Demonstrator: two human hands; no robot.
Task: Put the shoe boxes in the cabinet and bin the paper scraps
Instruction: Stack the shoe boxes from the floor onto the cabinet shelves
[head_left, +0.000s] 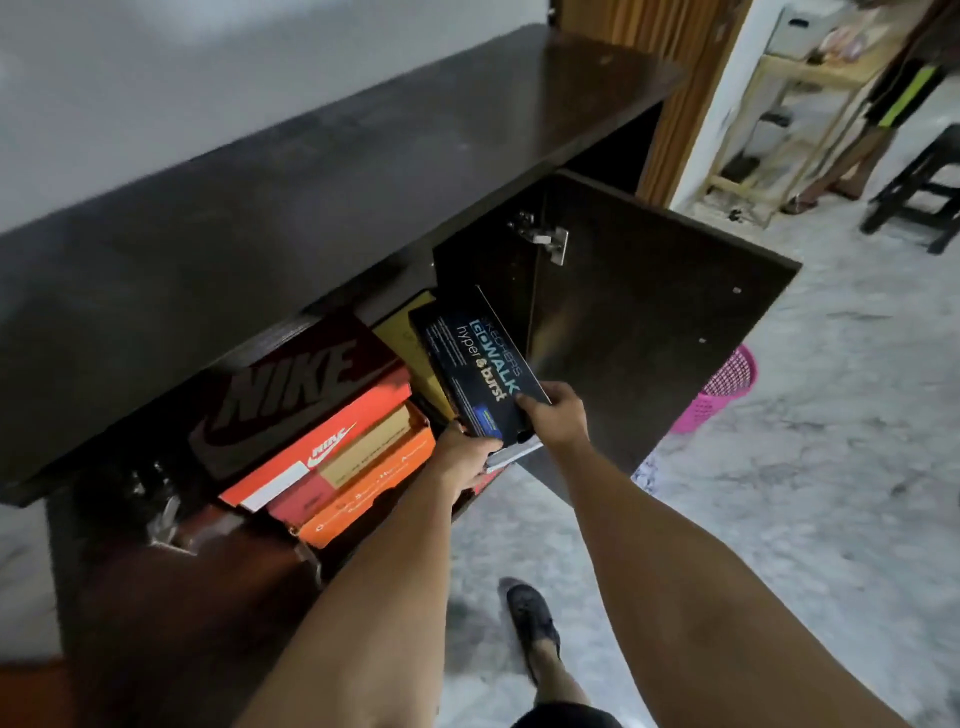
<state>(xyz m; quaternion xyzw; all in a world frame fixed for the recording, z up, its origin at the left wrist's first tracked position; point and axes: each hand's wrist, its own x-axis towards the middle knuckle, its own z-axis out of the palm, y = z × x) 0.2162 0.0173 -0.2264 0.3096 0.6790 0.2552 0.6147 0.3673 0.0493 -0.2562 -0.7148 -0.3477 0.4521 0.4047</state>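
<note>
Dark brown wood fills most of my view: the cabinet (332, 171) with its long flat top, and its right door (649, 312) swung open toward me. I hold a black shoe box (483, 364) printed with teal and white lettering, tilted on its side and partly inside the cabinet's opening. My left hand (465, 457) grips the box's near lower corner, fingers curled under its edge. My right hand (556, 415) holds the near right corner, thumb pressed on the printed face and fingers wrapped behind. Just left of this box a yellow box (405, 332) stands on edge, touching it. Further left lies a stack: a dark red Nike box (296, 384) on top, a bright red-orange Nike box (322, 447) beneath it, and an orange box (374, 488) lowest, their ends jutting out of the cabinet. On the pale marbled floor (779, 493) beyond the door sits a pink plastic basket (722, 389), partly hidden by it. My foot in a dark shoe (532, 618) stands below.
</note>
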